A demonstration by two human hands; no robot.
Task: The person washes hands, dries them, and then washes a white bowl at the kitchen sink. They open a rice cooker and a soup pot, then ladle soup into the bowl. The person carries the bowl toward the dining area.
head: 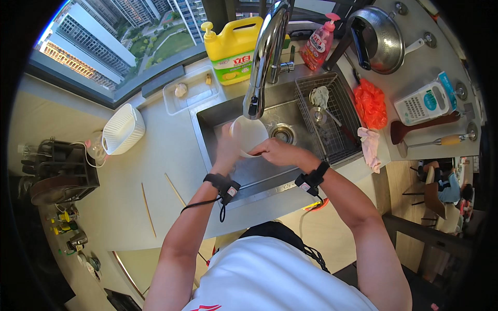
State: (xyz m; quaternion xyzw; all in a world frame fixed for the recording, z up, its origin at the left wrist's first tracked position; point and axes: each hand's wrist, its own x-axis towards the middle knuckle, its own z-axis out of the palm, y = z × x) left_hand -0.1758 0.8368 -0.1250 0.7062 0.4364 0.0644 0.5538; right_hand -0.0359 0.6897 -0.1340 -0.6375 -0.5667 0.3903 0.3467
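Over the stainless-steel sink [249, 175], a white bowl [251, 134] is tilted beneath the chrome faucet [262, 66]. My right hand [279, 151] grips the near right part of its rim. On the bowl's left side is my left hand [227, 144], blurred, with its fingers against the outer wall. The spout ends just above the bowl's far edge; whether water runs cannot be made out. Right of the bowl, the round drain [283, 133] shows in the sink floor. A wire basket [330, 116] hangs in the sink's right part, holding a crumpled cloth [320, 96] and a long-handled utensil.
Behind the sink stand a yellow detergent jug [233, 50] and a pink pump bottle [318, 44]. A clear tray [192, 91] and a white ribbed basket [123, 129] sit left. Two chopsticks [148, 210] lie on the counter. A red plastic bag [369, 104] and pink cloth [369, 149] are right.
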